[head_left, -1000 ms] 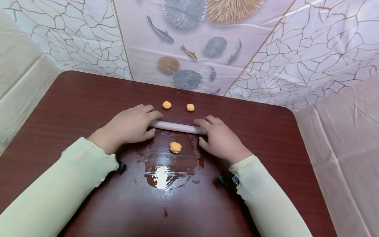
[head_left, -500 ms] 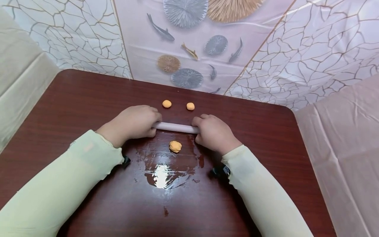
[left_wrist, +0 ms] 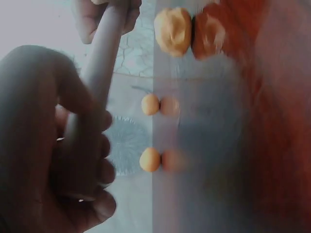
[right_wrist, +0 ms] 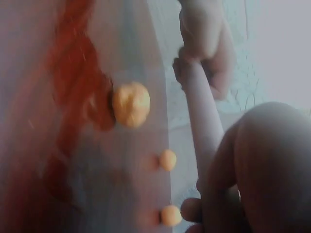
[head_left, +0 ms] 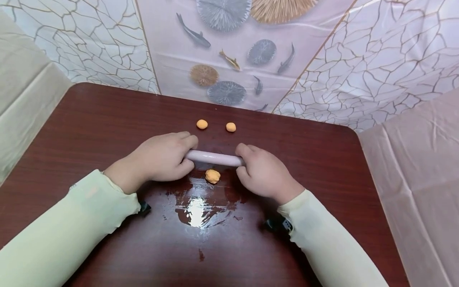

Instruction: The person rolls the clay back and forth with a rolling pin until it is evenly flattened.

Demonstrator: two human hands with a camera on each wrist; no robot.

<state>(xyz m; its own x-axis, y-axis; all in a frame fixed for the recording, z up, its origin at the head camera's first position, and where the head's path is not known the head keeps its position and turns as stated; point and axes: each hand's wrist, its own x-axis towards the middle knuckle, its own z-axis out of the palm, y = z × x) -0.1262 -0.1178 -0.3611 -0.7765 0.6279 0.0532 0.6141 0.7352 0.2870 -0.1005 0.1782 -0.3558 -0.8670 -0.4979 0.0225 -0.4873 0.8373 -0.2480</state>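
Both hands hold a pale rolling pin lifted a little above the dark red table. My left hand grips its left end and my right hand grips its right end. An orange dough lump lies on the glossy wet patch just below the pin, also seen as the dough lump and the dough lump in the wrist views. Two smaller orange dough balls sit farther back.
A shiny wet smear covers the table in front of the lump. A patterned plastic sheet with fish and fans rises behind the table. Plain sheeting hangs off the right side.
Both hands curled round the pin, lifted it and brought it nearer, so it now hangs just over the far side of the dough lump.
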